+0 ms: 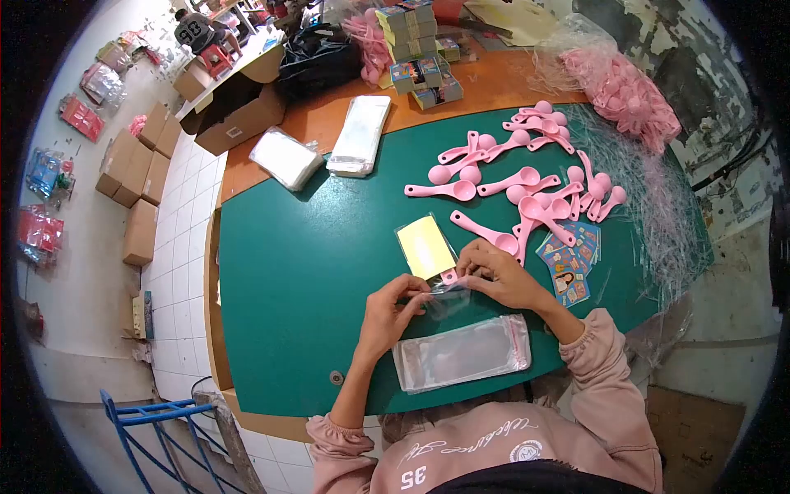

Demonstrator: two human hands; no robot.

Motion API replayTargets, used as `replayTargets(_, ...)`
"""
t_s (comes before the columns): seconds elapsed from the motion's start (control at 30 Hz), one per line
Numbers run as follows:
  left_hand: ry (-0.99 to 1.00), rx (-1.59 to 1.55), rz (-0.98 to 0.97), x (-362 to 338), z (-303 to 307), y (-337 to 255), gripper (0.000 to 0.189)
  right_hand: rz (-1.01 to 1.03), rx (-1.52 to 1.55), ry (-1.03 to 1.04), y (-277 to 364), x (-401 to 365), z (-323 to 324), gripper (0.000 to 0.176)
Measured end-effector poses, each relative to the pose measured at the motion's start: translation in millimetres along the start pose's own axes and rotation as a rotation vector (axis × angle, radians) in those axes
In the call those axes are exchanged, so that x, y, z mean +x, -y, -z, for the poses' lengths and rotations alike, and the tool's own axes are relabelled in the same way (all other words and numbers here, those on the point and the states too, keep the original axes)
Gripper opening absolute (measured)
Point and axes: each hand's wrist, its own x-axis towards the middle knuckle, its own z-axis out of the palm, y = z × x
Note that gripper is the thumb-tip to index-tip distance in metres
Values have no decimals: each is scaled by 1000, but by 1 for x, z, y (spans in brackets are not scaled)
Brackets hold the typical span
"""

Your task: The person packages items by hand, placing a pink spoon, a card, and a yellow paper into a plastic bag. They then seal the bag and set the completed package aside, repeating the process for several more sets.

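A clear plastic bag lies on the green table in front of me, with a pale yellow card inside it. The end of a pink handle with a hole peeks out below the card; the rest of that piece is hidden. My left hand pinches the near end of the bag from the left. On the other side, my right hand has its fingers closed on the same end. Just nearer to me is a stack of clear bags. Beyond my right hand lie several pink measuring spoons.
Printed cards are fanned out right of my right hand. Two stacks of plastic sleeves lie at the back left, near an open cardboard box. Card bundles stand at the back; crumpled film covers the right edge. A person sits far off.
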Motion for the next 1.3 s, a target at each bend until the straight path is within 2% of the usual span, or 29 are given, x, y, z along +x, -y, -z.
replayTargets(0.03, 1, 0, 1, 1, -1, 1, 9, -1, 0, 0, -3, 0, 0, 10)
replayTargets(0.1, -110, -13, -80, 2, -4, 5, 11, -97, 252, 32, -10, -1, -4, 9)
replayTargets(0.2, -147, 101, -80, 1, -9, -3, 12, -171, 331, -2, -7, 2, -10, 11)
replayTargets(0.33, -157, -27, -7, 4, -9, 10, 13, -221, 276, 2, -7, 6, -12, 10)
replayTargets(0.5, -211, -71, 80, 5, -12, 12, 15, -286, 354, -163, -8, 7, -19, 13)
replayTargets(0.6, -309, -118, 52, 6, -18, 4, 17, -289, 368, -212, -4, 7, -21, 15)
replayTargets(0.73, -314, -173, 109, 5, -18, -1, 18, -307, 310, -224, -5, 7, -24, 16)
replayTargets(1.03, -304, -122, 136, 3, -18, 1, 12, -168, 197, -182, -6, 4, -28, 7)
replayTargets(1.13, -296, -155, 113, 3, -18, 0, 13, -129, 169, -165, -3, 4, -27, 15)
replayTargets(1.3, -301, -40, 102, 3, -18, 1, 30, -135, 65, -220, -7, 2, -29, 28)
